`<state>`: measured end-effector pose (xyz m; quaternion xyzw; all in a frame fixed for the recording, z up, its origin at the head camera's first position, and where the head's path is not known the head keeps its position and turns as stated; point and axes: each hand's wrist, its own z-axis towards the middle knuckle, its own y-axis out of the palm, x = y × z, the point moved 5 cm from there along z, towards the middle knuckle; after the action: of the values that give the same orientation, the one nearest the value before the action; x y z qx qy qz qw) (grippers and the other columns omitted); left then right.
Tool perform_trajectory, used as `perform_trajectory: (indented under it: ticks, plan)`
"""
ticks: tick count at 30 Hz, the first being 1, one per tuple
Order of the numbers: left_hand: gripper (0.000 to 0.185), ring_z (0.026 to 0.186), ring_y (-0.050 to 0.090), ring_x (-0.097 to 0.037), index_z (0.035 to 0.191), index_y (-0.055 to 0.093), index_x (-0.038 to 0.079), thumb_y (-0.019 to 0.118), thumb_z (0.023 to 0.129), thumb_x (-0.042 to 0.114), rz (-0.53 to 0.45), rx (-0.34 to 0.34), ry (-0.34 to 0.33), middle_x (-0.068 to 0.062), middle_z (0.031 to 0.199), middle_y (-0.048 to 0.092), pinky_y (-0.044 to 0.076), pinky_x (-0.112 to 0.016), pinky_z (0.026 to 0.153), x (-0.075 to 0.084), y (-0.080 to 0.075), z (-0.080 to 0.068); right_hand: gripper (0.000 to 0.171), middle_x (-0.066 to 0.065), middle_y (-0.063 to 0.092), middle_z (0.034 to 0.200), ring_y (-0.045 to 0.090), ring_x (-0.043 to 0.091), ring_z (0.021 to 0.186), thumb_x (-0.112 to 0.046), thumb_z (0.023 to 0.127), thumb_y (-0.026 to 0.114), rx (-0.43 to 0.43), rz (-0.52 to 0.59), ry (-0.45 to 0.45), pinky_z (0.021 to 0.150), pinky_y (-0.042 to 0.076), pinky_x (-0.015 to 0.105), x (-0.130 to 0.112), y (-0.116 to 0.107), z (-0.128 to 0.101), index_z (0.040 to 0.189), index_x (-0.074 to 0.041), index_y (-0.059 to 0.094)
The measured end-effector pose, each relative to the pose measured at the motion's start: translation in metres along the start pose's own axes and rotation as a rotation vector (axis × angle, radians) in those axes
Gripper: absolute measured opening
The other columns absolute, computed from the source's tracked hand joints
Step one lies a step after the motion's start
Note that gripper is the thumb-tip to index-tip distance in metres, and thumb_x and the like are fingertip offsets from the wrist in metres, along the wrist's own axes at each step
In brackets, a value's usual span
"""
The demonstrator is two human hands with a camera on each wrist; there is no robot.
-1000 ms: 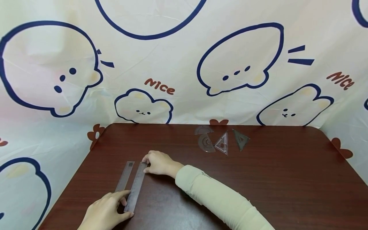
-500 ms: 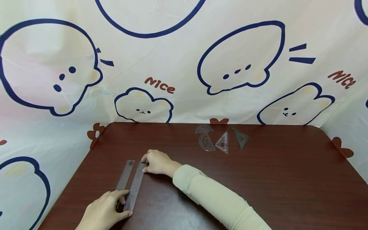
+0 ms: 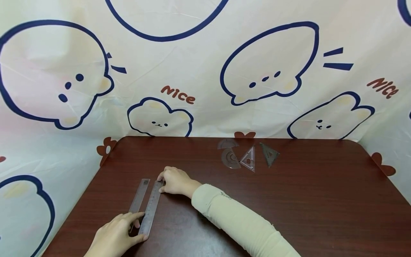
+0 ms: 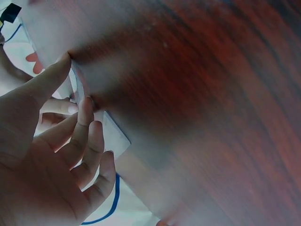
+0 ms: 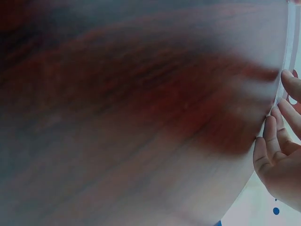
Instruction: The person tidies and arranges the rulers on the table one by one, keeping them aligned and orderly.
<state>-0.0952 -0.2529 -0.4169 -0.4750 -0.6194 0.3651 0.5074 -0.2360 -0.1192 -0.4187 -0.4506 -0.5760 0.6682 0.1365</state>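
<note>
A translucent straight ruler (image 3: 151, 207) lies slanted on the table at the left in the head view. My left hand (image 3: 115, 232) pinches its near end between thumb and fingers across its width. At the far end, my right hand (image 3: 176, 181) holds it with thumb and fingertips. Just left of it and roughly parallel lies a second clear ruler (image 3: 139, 196), its near part hidden behind my left hand. In the left wrist view, the corner of a ruler (image 4: 115, 136) shows beyond the fingers. The right wrist view catches my right hand's fingertips (image 5: 260, 145) along the ruler's edge.
Toward the back of the brown table (image 3: 289, 200) lie two clear protractors (image 3: 230, 159), a clear set square (image 3: 248, 160) and a darker green-grey set square (image 3: 269, 155). A cartoon-printed cloth (image 3: 205, 71) hangs around the back and sides.
The head view has shifted very slightly, and the right sleeve has drawn a little to the left. Both hands keep their hold on the ruler.
</note>
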Motion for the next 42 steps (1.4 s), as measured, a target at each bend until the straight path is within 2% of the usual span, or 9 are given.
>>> perform_trajectory:
  ticks: [7,32,42]
  plan:
    - [0.067,0.067,0.042,-0.009,0.123,0.069,0.016,0.088,0.067,0.048,-0.002,-0.007,-0.015,0.014,0.083,0.053,0.037,-0.032,0.054,0.0,0.0,0.0,0.035,-0.011,0.054,0.093,0.052,0.003,0.079,-0.033,0.085,0.08,-0.001,-0.022,0.006,0.068,0.043,0.019,-0.001,0.0,0.001,0.118,-0.024,0.073]
    - [0.063,0.068,0.043,-0.008,0.123,0.069,0.017,0.087,0.069,0.046,0.026,0.003,0.007,0.014,0.084,0.054,0.038,-0.032,0.055,0.004,-0.002,0.0,0.034,-0.011,0.056,0.095,0.054,0.002,0.082,-0.032,0.086,0.079,-0.009,-0.02,0.006,0.068,0.044,0.019,0.0,-0.001,0.001,0.118,-0.024,0.072]
    - [0.05,0.071,0.047,-0.007,0.114,0.071,0.024,0.086,0.071,0.046,0.03,0.076,0.031,0.016,0.083,0.053,0.039,-0.032,0.057,0.01,-0.01,-0.004,0.033,-0.01,0.057,0.098,0.055,0.002,0.087,-0.03,0.088,0.077,-0.027,0.045,-0.002,0.071,0.045,0.019,0.002,-0.002,0.0,0.12,-0.023,0.071]
